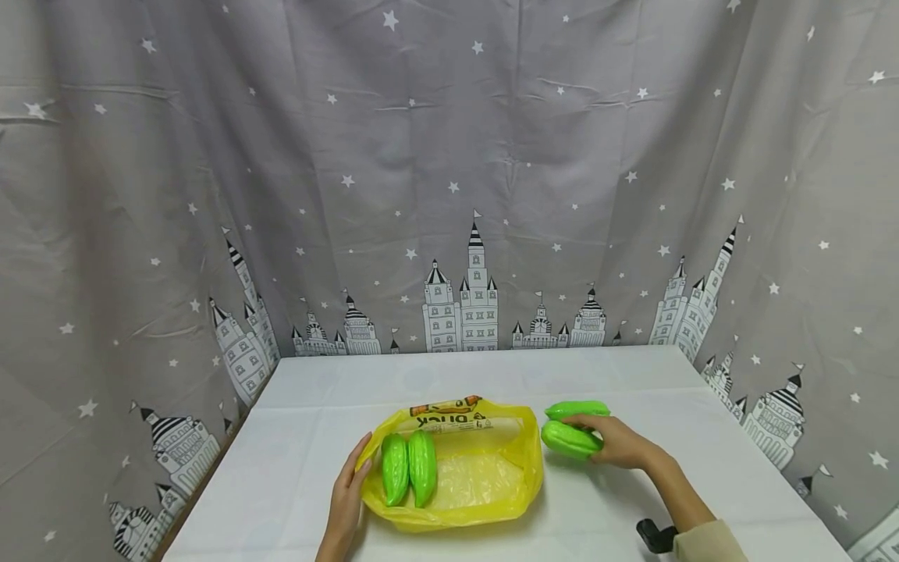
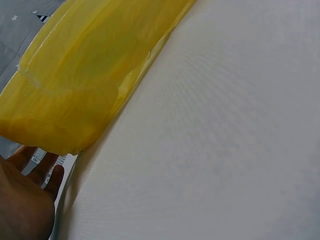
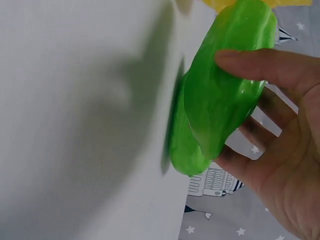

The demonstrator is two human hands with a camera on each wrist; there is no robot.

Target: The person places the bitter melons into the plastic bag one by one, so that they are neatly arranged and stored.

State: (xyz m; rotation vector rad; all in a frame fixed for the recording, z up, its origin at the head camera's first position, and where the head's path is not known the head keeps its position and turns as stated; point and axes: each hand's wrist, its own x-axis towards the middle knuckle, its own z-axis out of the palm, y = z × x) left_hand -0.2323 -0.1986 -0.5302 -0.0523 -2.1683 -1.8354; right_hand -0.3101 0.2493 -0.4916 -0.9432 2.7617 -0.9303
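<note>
1. Green vegetable: just right of the yellow bag, over the white table; table contact unclear.
2. Right hand: partly closed, thumb on one face, fingers curled round the other. Hold looks secure; good practice is firm, no squeezing, since the skin looks glossy and may slip.
3. Second vegetable lies right behind, overlapped in the right wrist view. Best raise the held one straight up so it doesn't nudge that one.
4. Left hand: at bag's left side, fingers mostly extended; can't tell if it pinches the rim. Should steady lightly; thin plastic likely folds if pushed.
5. Bag mouth gapes wide, two vegetables side by side at its left. Right half has room; keep knuckles clear of the right edge.
</note>
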